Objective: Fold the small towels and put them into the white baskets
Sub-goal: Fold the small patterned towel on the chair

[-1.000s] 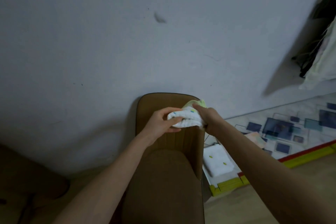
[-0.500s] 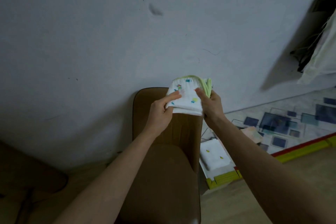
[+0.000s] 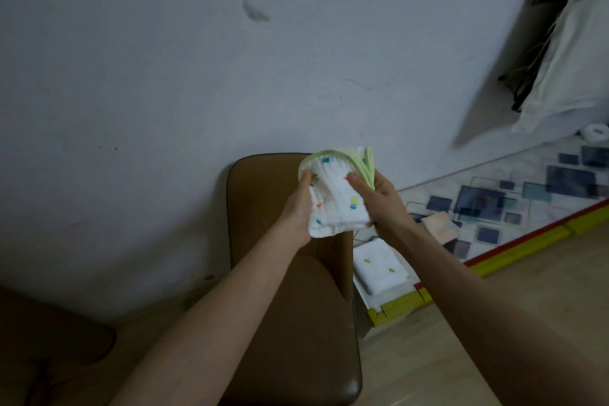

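Together, left hand (image 3: pixel 298 208) and right hand (image 3: pixel 379 199) pinched small towel (image 3: pixel 336 204) between them, thumbs on top; folded towel (image 3: pixel 379 265) lay below right hand.

Both hands hold a small white towel (image 3: pixel 334 199) with green edging above a brown chair (image 3: pixel 290 306): left hand (image 3: pixel 298 208), right hand (image 3: pixel 379 199). Another folded towel (image 3: pixel 379 265) lies on the floor mat (image 3: pixel 494 208).

Towel (image 3: pixel 336 204): soft white cloth, ribbed weave, small coloured prints, pale green cloth edging.
Folded towel (image 3: pixel 380 265): white cloth, same ribbed look.
Chair (image 3: pixel 290 323): brown leather-like cover, smooth, slight sheen.
Wall (image 3: pixel 164 76): matt paint, scuffed.
Floor (image 3: pixel 428 356): smooth wood-look boards.
Mat (image 3: pixel 514 194): smooth printed surface.
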### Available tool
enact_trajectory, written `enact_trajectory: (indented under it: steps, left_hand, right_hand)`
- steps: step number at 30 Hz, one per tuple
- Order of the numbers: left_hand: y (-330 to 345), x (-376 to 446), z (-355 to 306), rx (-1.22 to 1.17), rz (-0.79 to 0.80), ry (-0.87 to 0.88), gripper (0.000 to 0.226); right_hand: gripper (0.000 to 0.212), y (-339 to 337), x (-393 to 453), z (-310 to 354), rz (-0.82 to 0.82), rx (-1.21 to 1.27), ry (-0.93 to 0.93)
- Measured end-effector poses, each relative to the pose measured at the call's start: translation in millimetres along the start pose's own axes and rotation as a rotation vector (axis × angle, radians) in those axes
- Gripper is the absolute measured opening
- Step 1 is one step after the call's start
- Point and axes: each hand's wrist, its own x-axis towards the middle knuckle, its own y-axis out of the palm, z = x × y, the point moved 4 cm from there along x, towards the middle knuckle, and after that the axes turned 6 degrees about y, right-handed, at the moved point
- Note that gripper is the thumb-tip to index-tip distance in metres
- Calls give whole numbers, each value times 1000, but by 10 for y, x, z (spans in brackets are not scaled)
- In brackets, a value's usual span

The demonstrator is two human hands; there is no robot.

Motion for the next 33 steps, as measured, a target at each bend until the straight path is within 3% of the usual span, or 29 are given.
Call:
enact_trajectory:
  steps: [3, 7, 10, 12, 17, 20, 22, 25, 28, 33]
  left_hand:
    - [87, 42, 89, 298, -152, 173, 45]
    - [466, 21, 277, 486, -10, 391, 16]
    - [721, 68, 501, 670, 38, 519, 16]
    - [887, 139, 691, 693, 40, 564, 15]
    - [1529, 432, 1464, 639, 19, 410, 16]
    - [1961, 619, 2057, 604, 30, 207, 19]
    - [2228, 713, 2410, 514, -47, 90, 25]
    - [2529, 828, 2751, 445, -240, 66, 30]
    - [2668, 971, 2919, 487, -252, 137, 26]
    - [2700, 1407, 2936, 617, -313, 236, 24]
  right_hand:
    - [32, -315, -89, -107, -128, -13, 88]
    - [33, -746, -243, -207, -333, 48, 165]
    - [26, -1121, -331, -283, -519, 22, 89]
    - [22, -1385, -365, -328, -560, -9, 25]
    - [26, -2336, -441, -536, -527, -258, 28]
    - [25, -3066, -549, -735, -422, -432, 65]
    - [22, -3434, -607, -872, -368, -434, 83]
    - [21, -3758, -612, -1087, -300, -273, 316]
    - [31, -4000, -518, -1248, -273, 13, 608]
    - [7, -4181, -13, -1338, -292, 178, 491]
